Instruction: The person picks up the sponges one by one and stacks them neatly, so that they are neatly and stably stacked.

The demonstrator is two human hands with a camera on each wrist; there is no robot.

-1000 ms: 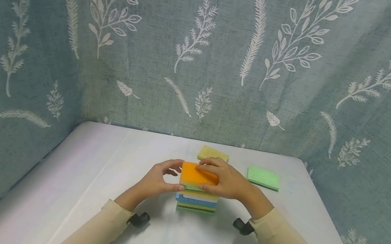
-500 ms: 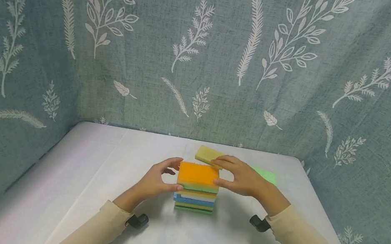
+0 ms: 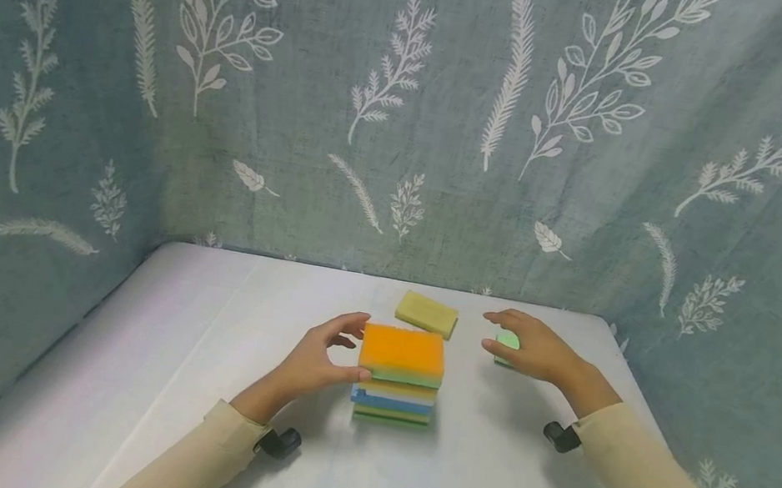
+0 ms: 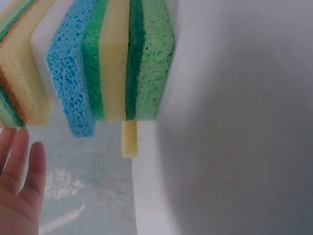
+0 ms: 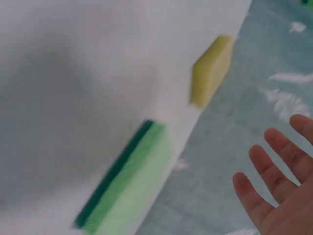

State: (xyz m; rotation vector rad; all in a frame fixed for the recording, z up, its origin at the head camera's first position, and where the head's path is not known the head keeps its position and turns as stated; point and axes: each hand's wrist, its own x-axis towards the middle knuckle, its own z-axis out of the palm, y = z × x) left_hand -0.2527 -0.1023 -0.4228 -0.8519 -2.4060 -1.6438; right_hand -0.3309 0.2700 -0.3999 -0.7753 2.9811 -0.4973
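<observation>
A stack of sponges point(image 3: 394, 404) stands mid-table, topped by a thick orange one point(image 3: 404, 349). My left hand point(image 3: 312, 363) is at its left side, thumb at the top sponge's front corner and fingers by the back corner. In the left wrist view, straight fingers point(image 4: 35, 169) reach the upper layers of the stack, beside a porous blue sponge point(image 4: 73, 73). My right hand point(image 3: 535, 348) hovers with spread fingers over a light green sponge point(image 3: 507, 340), hiding most of it. The right wrist view shows this green sponge point(image 5: 129, 181) with a dark green scouring layer.
A yellow sponge point(image 3: 426, 313) lies flat behind the stack, also in the right wrist view. The white table point(image 3: 203, 385) is enclosed by a teal leaf-patterned curtain point(image 3: 322, 99) behind and at both sides.
My right hand has let go of the orange sponge on top and moved right, over the light green sponge. My left hand has stayed beside the stack.
</observation>
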